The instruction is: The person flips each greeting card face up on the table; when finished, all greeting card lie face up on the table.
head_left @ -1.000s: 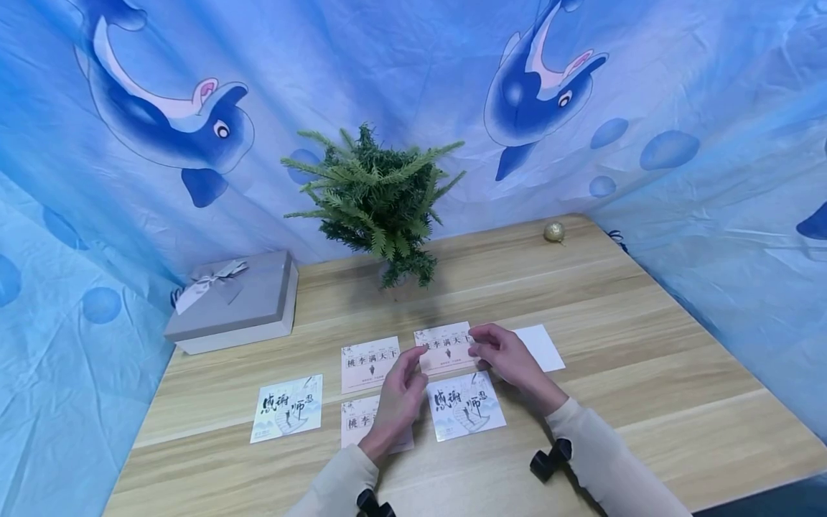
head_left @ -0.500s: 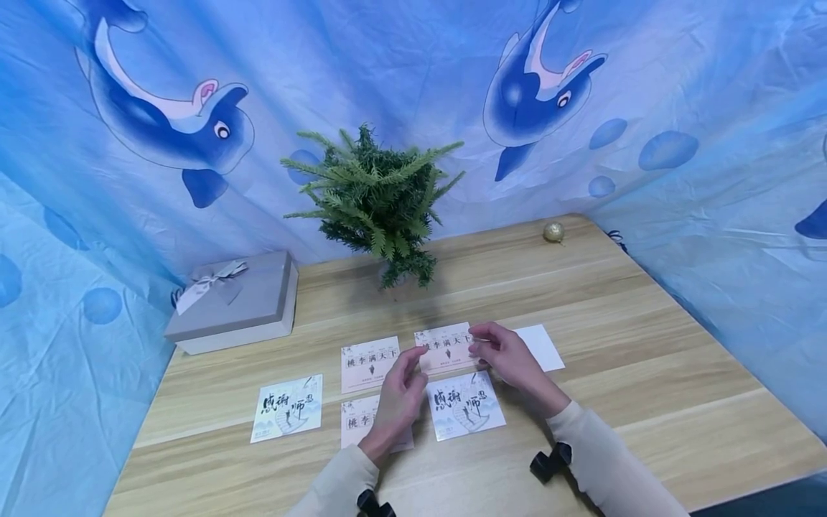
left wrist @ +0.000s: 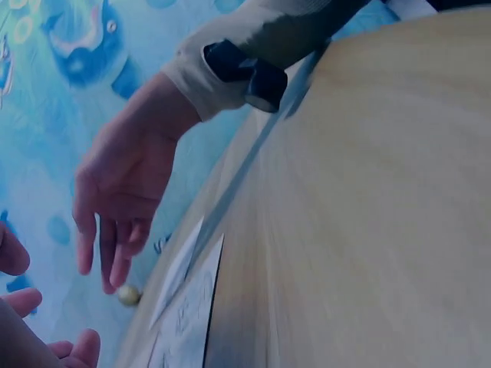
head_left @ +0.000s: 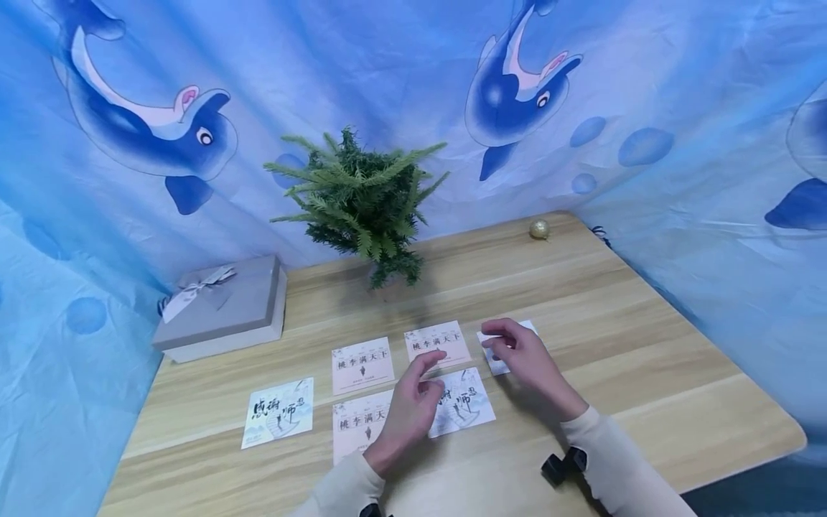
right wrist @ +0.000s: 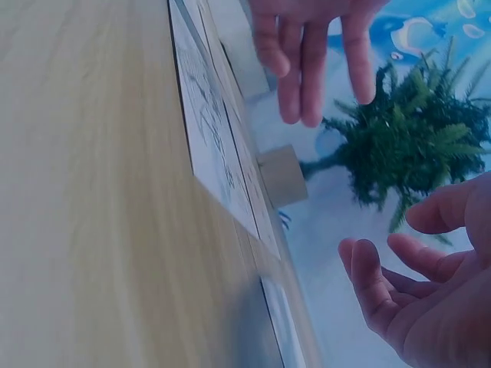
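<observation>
My left hand (head_left: pixel 413 406) hovers with relaxed fingers and holds nothing, partly covering the lower pink card (head_left: pixel 352 424) and a blue-white card (head_left: pixel 468 406) with brush lettering. To the right, my right hand (head_left: pixel 526 359) is over a white card (head_left: pixel 528 327), mostly hidden by it. Bent, spread fingers with nothing between them show on the right hand (right wrist: pixel 430 299) in the right wrist view. Two more pink lettered cards lie behind: one at left (head_left: pixel 363 365), one at centre (head_left: pixel 442 334). Another blue-white card (head_left: pixel 278 413) lies at far left.
A small artificial fir tree (head_left: pixel 365 194) stands at the back of the wooden table (head_left: pixel 646 373). A grey gift box (head_left: pixel 226 301) with a ribbon sits at back left. A gold ball ornament (head_left: pixel 539 229) lies at back right, before a dolphin-printed curtain (head_left: pixel 400 72).
My right hand has moved off the centre pink card to above the white card on the right. The left hand shifted slightly, showing more of the lower pink card. The head view turned a little.
</observation>
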Available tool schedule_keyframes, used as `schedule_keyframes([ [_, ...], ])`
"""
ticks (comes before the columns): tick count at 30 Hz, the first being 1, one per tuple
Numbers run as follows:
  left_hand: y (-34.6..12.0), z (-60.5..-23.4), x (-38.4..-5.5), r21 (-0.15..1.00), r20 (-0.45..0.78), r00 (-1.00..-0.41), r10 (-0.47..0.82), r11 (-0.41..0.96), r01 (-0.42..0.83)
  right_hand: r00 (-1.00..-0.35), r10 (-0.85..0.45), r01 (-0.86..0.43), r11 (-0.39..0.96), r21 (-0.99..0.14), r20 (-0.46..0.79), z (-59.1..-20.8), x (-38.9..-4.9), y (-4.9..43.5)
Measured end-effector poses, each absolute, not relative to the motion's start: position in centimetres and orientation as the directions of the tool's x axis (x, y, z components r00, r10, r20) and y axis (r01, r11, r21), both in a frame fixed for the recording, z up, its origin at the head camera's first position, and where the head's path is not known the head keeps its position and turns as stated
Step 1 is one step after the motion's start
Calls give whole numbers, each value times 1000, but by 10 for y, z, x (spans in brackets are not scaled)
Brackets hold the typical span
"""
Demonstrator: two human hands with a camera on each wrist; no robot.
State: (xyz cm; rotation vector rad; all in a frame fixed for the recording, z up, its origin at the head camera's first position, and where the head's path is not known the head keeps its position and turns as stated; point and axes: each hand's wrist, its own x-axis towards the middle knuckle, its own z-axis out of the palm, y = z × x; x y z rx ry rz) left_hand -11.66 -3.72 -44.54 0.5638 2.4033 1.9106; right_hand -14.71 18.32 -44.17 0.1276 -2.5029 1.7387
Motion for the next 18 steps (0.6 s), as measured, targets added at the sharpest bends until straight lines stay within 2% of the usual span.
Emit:
schedule_keyframes([
  [5,-22,-439,-114,950,194,-917,347,168,264,-994,21,-95,385,-918,112,-444,-140,199],
  [12,-1,-435,-113,964,146,-902,406,146,222,-995,75,-9,550,-835,60,-447,-132,227],
  [18,17,-437,-115,977,89,-905,417,141,160,-987,156,60,628,-776,50,-441,-128,247],
])
